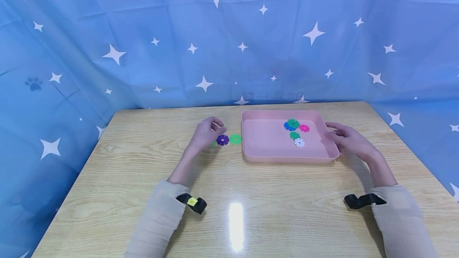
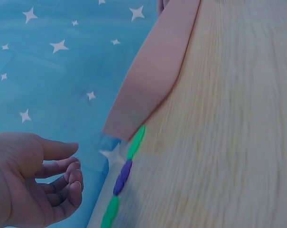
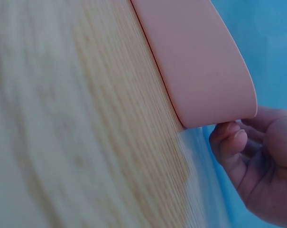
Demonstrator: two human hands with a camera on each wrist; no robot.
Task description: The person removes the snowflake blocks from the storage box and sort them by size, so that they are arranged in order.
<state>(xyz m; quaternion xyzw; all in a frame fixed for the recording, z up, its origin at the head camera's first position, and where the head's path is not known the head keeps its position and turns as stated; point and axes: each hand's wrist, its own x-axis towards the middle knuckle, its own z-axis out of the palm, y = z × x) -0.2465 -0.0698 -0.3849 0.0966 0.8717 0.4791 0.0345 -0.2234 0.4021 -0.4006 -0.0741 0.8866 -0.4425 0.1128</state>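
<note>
My left hand (image 1: pixel 206 132) hovers over the wooden table, left of the pink tray, with fingers loosely curled and nothing in them. Just below and beside it a purple notched disc (image 1: pixel 222 140) and a light green disc (image 1: pixel 235 139) lie in a row; another green piece (image 2: pixel 110 213) is partly hidden by the hand in the head view. At the tray's right end, my right hand (image 1: pixel 346 138) grips the wall of the pink tray (image 1: pixel 265 159), thumb at the rim and other fingers curled against the outside.
Inside the tray lie several notched discs: a blue one (image 1: pixel 288 127) partly under a green one (image 1: pixel 293 123), a pink one (image 1: pixel 304 128), another green one (image 1: pixel 294 135) and a white one (image 1: pixel 299 143). A blue star-patterned curtain (image 1: pixel 222 51) hangs behind the table (image 1: pixel 279 202).
</note>
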